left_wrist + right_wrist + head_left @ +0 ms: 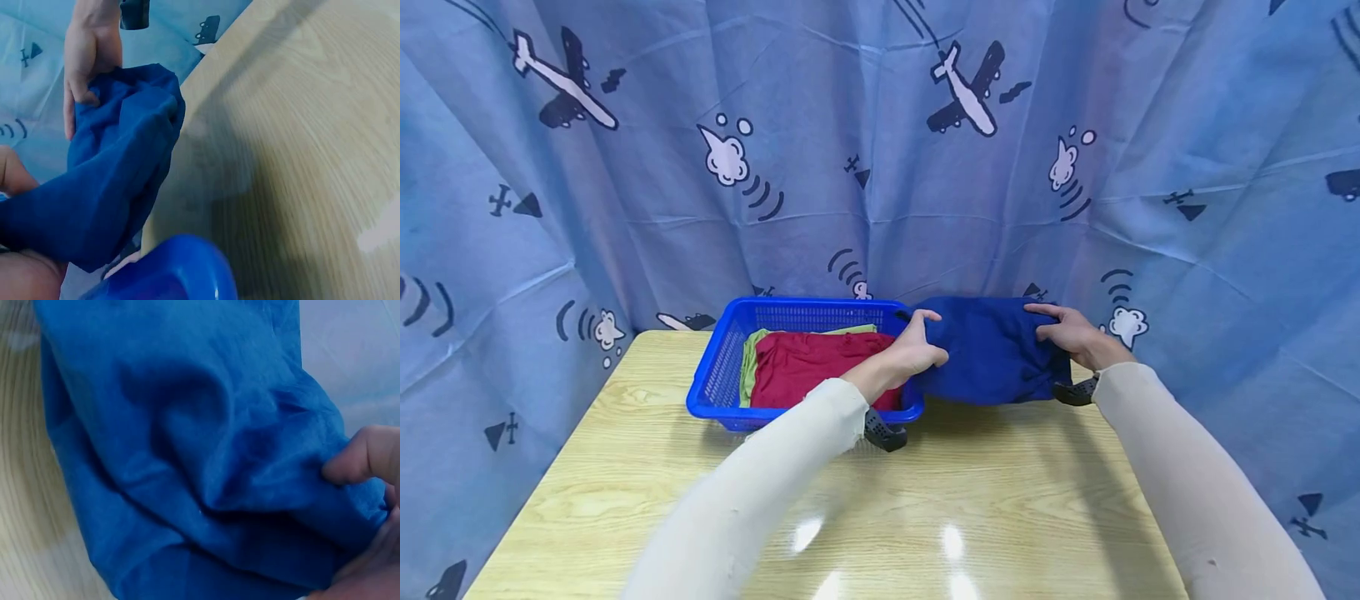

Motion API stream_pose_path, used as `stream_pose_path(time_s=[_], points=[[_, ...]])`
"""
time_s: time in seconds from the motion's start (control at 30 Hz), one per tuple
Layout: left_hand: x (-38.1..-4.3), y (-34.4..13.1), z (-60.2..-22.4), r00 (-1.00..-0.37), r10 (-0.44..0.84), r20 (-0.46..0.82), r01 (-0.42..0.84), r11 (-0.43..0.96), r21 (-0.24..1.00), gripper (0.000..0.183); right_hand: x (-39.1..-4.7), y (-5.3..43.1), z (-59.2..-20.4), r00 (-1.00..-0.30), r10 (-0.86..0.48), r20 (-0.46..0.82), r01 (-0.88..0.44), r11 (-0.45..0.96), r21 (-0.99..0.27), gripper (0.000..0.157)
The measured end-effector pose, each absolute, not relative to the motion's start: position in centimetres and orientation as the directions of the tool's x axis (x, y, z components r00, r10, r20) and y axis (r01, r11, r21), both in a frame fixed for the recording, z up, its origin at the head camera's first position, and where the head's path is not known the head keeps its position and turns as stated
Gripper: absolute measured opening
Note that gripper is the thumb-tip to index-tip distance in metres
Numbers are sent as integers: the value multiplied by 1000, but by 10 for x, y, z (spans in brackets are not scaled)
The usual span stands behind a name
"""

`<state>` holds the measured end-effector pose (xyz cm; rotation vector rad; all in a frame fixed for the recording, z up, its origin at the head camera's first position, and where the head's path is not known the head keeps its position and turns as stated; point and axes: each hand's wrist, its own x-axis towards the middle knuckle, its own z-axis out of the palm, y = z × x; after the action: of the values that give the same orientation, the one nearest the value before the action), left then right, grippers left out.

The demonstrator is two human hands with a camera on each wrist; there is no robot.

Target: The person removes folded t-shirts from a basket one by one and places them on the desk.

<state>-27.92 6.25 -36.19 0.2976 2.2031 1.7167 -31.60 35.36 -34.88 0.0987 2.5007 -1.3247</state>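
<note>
A folded dark blue cloth [985, 354], perhaps a garment, is held up off the table just right of the basket. My left hand [913, 346] grips its left end, beside the basket's right rim. At the other end my right hand [1071, 333] pinches the cloth between thumb and fingers, as the right wrist view also shows with the thumb [356, 462] on top. The blue plastic basket [703, 379] contains a red cloth [812, 362] lying over a light green cloth [748, 367]. My left forearm hides part of the basket's front.
The wooden table [865, 517] spreads in front of the basket, with light reflections on its surface. Behind it hangs a blue curtain [865, 167] printed with airplanes. Black wrist devices [883, 432] sit under both wrists.
</note>
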Motion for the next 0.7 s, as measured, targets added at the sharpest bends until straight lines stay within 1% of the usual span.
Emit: stream_pose_path(time_s=[0.23, 0.43, 0.7], points=[[-279, 86, -372, -932, 331, -148, -54, 277, 959, 60, -317, 364, -357, -948, -35, -317, 232, 605, -762, 70], [-279, 103, -384, -945, 282, -167, -77, 306, 949, 55, -318, 372, -374, -944, -6, -330, 256, 619, -743, 70], [-275, 121, -389, -967, 144, -209, -138, 392, 910, 47, -317, 383, -396, -945, 29, -327, 264, 659, -705, 68]])
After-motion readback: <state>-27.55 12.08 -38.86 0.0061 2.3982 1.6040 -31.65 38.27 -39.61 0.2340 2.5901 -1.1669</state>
